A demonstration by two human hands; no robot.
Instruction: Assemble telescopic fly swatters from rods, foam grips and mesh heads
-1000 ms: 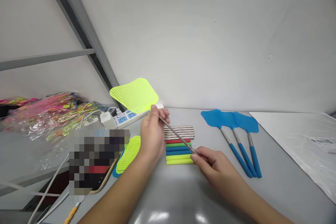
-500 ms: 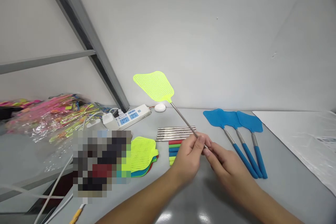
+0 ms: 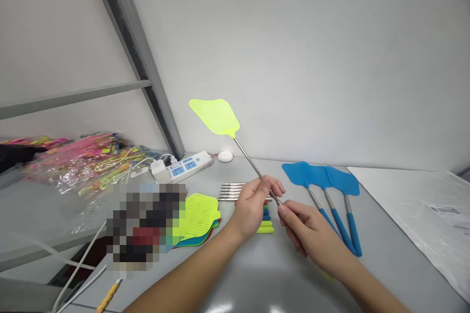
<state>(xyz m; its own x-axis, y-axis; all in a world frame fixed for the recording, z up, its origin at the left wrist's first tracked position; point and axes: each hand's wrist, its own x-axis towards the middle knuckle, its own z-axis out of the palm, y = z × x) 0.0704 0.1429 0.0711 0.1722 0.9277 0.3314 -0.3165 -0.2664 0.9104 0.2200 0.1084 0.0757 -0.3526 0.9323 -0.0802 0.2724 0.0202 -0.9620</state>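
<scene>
A yellow-green fly swatter [image 3: 219,116] with a thin metal rod is raised over the table, tilted with its head up and to the left. My left hand [image 3: 253,205] is closed round the rod's lower half. My right hand [image 3: 310,232] pinches the rod's bottom end. Beneath the left hand lie several coloured grips [image 3: 265,230], partly hidden by it. Metal rods [image 3: 230,191] rest in a row just behind them. At the left is a stack of swatter heads [image 3: 200,215], yellow-green on top. Something yellow-green peeks out below my right wrist, mostly hidden.
Three blue fly swatters [image 3: 330,205] lie side by side on the right, near a white plastic sheet [image 3: 411,205]. A power strip [image 3: 191,166] and a white oval object [image 3: 225,156] sit by the wall. Bagged colourful items [image 3: 91,159] fill the far left, with cables below.
My hands have moved apart along the rod, the left now higher and the right at the bottom end. The camera view has shifted slightly. A yellow-green bit now shows below my right wrist.
</scene>
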